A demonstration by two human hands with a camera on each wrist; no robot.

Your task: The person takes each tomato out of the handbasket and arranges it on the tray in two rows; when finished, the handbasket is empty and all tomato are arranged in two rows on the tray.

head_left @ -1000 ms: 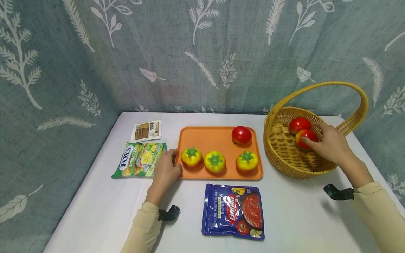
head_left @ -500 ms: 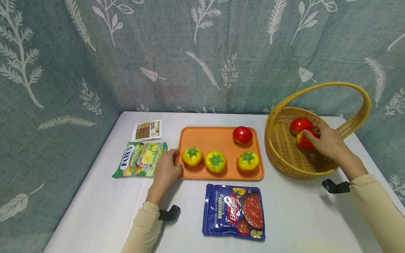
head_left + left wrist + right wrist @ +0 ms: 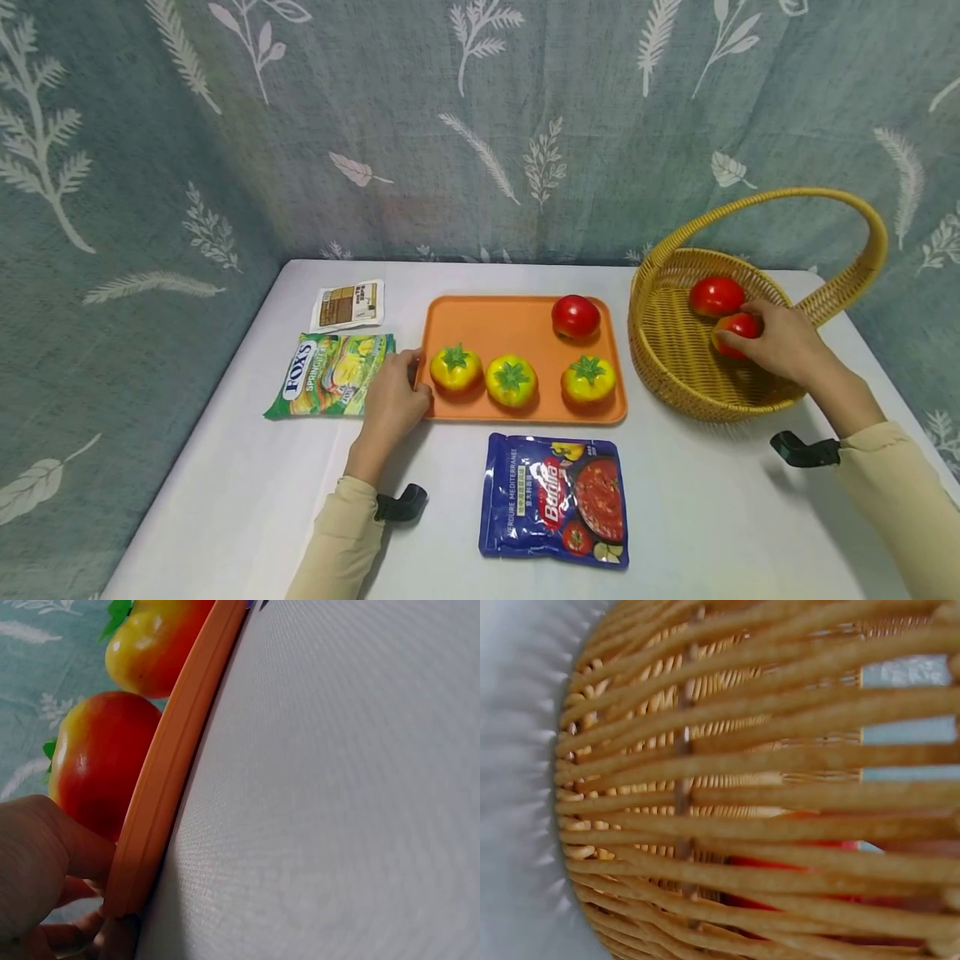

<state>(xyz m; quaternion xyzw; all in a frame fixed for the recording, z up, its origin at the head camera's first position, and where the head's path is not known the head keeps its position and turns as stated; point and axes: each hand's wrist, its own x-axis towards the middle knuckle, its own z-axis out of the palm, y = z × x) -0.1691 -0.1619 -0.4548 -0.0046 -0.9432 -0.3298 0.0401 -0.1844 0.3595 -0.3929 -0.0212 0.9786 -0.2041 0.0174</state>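
Note:
My left hand (image 3: 395,396) grips the left edge of an orange tray (image 3: 498,321), thumb over the rim and fingers curled at its corner in the left wrist view. Three yellow tomatoes with green tops, including the nearest tomato (image 3: 456,369), stand along the tray's front. A red tomato (image 3: 575,317) sits at its back right. Inside the wicker basket (image 3: 667,367), my right hand (image 3: 787,340) holds a red tomato (image 3: 735,332) between thumb and fingers. Another red tomato (image 3: 716,296) lies just behind it. Basket weave hides most of that hand in the right wrist view.
A blue sauce pouch (image 3: 555,500) lies in front of the tray. On the left are a green candy bag (image 3: 337,375) and a small brown-and-white packet (image 3: 348,306). The basket's tall handle (image 3: 780,193) arches above my right hand. A patterned curtain (image 3: 420,183) stands behind.
My right thumb has moved from the tomato's top down to its left side, and that tomato has shifted slightly towards me. My left hand stays on the tray.

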